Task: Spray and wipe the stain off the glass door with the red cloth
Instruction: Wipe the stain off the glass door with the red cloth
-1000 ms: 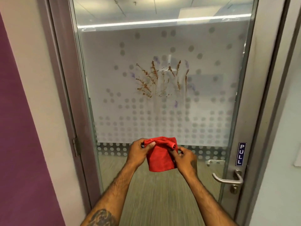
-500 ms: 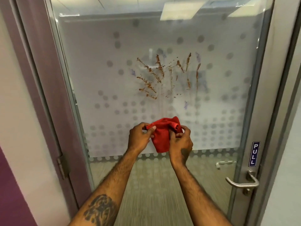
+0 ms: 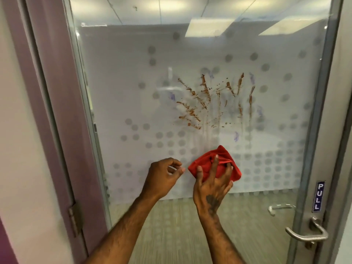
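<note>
One red cloth (image 3: 215, 164) was all you had in hand at this moment, bunched into a pad and held by your right hand (image 3: 211, 185), whose fingers were spread over its back and curled around its edges; whether the pad was already pressed against the pane could not be told from this view. Your left hand (image 3: 162, 178) hung just beside it, empty, with fingers loosely curled and apart from the cloth. You stood before one glass door (image 3: 118, 92), frosted with a dot pattern, and the cloth sat well below the stain (image 3: 211, 101), which spread as one cluster of brown-red streaks and specks across the middle of the pane, with a few faint purple marks around it. Pale vertical runs below the streaks suggested, as a judgement, that spray had already gone on, though no spray bottle was in view. The streaks looked whole and unsmeared, so the wiping seemed not yet begun: you had the cloth readied, and the whole stain was left to clear. One door handle (image 3: 306, 235) and one PULL sign (image 3: 318, 196) showed at the right edge, and one hinge (image 3: 75, 220) at the left.
</note>
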`<act>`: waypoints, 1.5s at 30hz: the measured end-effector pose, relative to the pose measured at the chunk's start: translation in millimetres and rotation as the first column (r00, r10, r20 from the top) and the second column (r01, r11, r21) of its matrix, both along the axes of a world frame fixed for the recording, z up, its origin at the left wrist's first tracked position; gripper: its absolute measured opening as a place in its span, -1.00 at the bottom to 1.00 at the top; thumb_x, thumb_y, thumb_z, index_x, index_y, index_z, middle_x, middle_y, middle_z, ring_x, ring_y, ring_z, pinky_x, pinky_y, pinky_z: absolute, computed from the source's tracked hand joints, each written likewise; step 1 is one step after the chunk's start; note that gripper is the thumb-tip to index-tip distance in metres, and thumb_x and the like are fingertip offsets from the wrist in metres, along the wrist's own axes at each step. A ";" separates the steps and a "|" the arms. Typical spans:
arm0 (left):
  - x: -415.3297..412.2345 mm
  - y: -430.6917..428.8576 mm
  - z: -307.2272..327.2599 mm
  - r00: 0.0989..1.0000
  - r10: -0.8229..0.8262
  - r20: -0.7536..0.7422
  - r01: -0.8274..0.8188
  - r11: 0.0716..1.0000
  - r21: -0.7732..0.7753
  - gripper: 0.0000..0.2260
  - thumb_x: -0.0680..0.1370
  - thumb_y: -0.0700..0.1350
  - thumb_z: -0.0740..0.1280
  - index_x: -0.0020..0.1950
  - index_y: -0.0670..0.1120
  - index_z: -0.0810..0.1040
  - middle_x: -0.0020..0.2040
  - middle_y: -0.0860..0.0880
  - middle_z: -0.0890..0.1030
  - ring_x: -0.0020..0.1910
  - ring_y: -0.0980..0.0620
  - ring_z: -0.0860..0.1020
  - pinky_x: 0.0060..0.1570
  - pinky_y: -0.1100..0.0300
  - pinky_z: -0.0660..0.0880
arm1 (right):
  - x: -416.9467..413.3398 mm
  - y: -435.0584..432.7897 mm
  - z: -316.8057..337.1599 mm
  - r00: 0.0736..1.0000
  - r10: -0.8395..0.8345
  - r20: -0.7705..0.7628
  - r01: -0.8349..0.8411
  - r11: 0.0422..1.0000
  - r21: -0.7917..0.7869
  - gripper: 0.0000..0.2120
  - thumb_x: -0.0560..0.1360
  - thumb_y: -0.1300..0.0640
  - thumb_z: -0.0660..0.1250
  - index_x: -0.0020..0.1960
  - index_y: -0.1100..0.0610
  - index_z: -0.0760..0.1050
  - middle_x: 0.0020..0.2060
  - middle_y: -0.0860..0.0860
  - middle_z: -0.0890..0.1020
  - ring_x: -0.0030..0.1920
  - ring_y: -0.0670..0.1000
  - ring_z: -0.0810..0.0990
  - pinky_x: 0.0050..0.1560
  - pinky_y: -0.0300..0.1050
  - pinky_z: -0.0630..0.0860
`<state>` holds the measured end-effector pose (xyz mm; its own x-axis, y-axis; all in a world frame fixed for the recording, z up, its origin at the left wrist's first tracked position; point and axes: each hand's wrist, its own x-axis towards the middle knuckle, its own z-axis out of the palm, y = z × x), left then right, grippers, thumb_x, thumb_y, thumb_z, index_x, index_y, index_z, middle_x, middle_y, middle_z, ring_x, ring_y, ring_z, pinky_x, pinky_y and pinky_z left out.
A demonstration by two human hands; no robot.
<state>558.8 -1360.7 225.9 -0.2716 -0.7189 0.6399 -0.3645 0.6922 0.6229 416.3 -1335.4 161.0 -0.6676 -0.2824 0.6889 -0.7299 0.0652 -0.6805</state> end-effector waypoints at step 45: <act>64.8 -151.3 106.2 0.720 0.653 -0.234 -0.562 0.351 -0.749 -0.43 0.72 0.12 0.04 0.68 0.01 -0.05 0.69 -0.09 -0.09 0.66 -0.13 -0.06 0.52 -0.29 0.16 | -103.4 -8.1 -5.3 0.946 -0.072 0.317 0.136 0.973 -0.185 -0.32 0.53 -0.17 0.23 0.57 0.05 0.18 0.57 0.22 0.12 0.57 0.26 0.06 0.41 0.39 0.21</act>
